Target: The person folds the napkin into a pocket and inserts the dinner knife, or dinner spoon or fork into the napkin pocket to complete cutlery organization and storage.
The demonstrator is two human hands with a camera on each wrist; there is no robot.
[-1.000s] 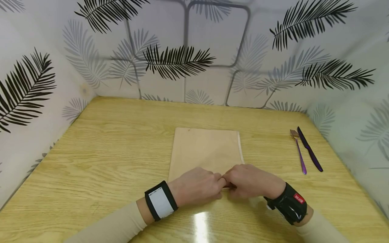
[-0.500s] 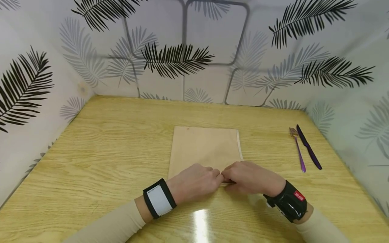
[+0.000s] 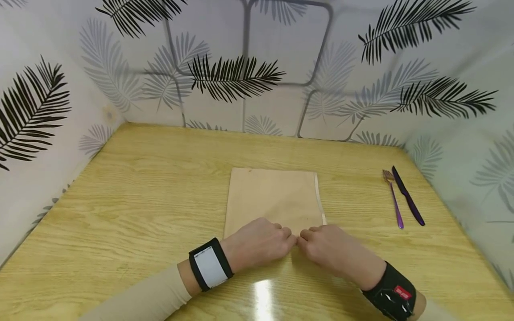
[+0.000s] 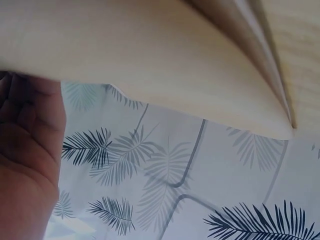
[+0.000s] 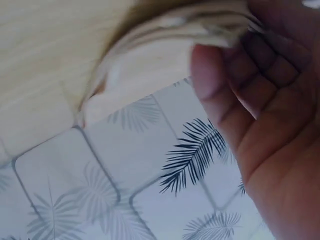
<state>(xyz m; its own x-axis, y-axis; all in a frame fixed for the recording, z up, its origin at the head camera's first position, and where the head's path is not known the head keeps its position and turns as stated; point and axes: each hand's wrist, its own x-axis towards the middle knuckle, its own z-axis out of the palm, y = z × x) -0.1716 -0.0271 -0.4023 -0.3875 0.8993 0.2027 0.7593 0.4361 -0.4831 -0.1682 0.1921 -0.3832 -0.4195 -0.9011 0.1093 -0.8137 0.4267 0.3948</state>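
Observation:
A beige folded cloth napkin lies on the table, a pale strip along its right edge. At its near edge my left hand grips the cloth with curled fingers. Close beside it, knuckles almost touching, my right hand pinches the same edge. In the right wrist view several stacked layers of the napkin run into the grip of thumb and fingers. The napkin bows upward in the left wrist view, and the left hand's fingertips are partly hidden by it.
A purple fork and a dark purple knife lie side by side at the right of the wooden table. A leaf-patterned curtain stands behind the table and along both sides.
My right hand has turned and its wrist has dropped toward the lower right, its fingers now over the near edge. The left hand stays nearly in place. Fork and knife stay put.

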